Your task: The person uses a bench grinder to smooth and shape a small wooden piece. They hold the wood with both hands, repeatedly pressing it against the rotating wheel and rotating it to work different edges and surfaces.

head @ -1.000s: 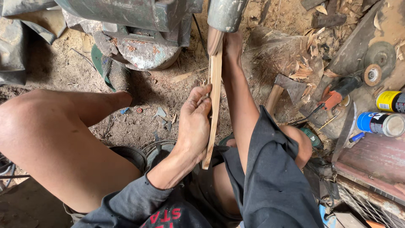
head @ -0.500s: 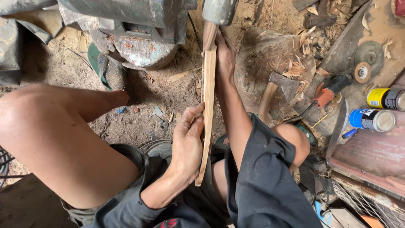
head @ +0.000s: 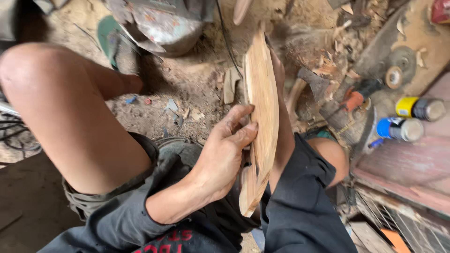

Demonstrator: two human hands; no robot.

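A long, flat, curved piece of pale wood [head: 262,117] stands upright between my knees, its broad face turned to me. My left hand [head: 225,150] grips its middle, thumb and fingers wrapped over the left edge. My right arm runs up behind the wood, and my right hand [head: 278,65] shows only as a sliver at the wood's upper end, where it holds it; its fingers are hidden. The wood's lower tip rests by my dark shorts.
A grey metal machine [head: 159,23] sits at the top on the dirt floor. A hatchet [head: 311,82], an orange-handled tool [head: 356,98], a grinding disc [head: 398,58] and two spray cans, yellow [head: 419,107] and blue [head: 398,129], lie at the right among wood chips.
The wood has come away from the machine and turned from edge-on to broad face towards me. My left hand has shifted higher along it.
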